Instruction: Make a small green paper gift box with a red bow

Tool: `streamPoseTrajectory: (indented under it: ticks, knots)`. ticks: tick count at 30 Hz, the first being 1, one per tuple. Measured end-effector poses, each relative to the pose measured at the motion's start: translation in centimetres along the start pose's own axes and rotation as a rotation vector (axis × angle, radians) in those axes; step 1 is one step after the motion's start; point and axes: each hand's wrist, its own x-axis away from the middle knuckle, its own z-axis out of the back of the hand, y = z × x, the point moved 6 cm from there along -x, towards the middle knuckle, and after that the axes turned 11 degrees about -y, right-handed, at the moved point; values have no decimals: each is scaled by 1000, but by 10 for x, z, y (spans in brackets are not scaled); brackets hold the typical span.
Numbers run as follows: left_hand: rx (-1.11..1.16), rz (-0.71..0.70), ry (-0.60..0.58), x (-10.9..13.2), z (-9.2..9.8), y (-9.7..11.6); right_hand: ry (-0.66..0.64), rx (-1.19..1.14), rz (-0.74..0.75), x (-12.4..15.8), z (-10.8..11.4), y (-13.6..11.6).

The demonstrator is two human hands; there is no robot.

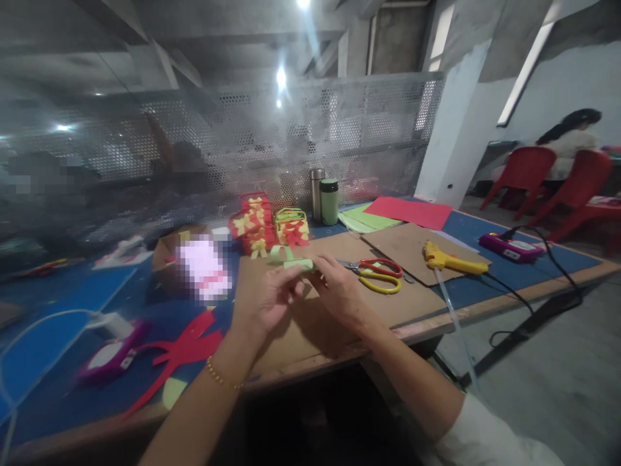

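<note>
Between my two hands is a small folded strip of light green paper [298,264], raised over a brown cardboard sheet [286,343]. My left hand [276,298] pinches it from the left, thumb and fingers pressed together. On its right end the fingers of my right hand [337,288] are closed too. A curled green piece [280,252] shows just behind; whether it belongs to the same strip I cannot tell. Scissors [381,273] with red and yellow handles lie beside my right hand. Red and yellow paper pieces with bows [255,223] are stacked beyond my hands.
A yellow glue gun [453,261] rests on another cardboard sheet at right. Bottles [329,204] and green and red paper sheets [407,212] are at the back. Left are a lit phone [204,268], red paper cutouts [187,343] and a purple power strip [111,353]. A person sits farther right.
</note>
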Motion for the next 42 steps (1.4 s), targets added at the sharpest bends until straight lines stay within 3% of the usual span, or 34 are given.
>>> streamPoseTrajectory:
  ticks: [6,26,31,37,39,42]
  knots:
    - [-34,41,-58,-1,2,0,10,-13,20,1,1,1]
    - [-61,32,-84,0,-1,3,18,-21,44,2,1,4]
    - [-355,-84,74,3,13,10,53,-87,-3,3,5,12]
    - [-1016,-585,462,19,28,58,-31,-245,-98,3,6,21]
    - [-1124,-582,446,20,28,65,-102,-336,-139,4,6,21]
    - [-1049,-401,205,13,29,60,-196,-467,-171,6,4,17]
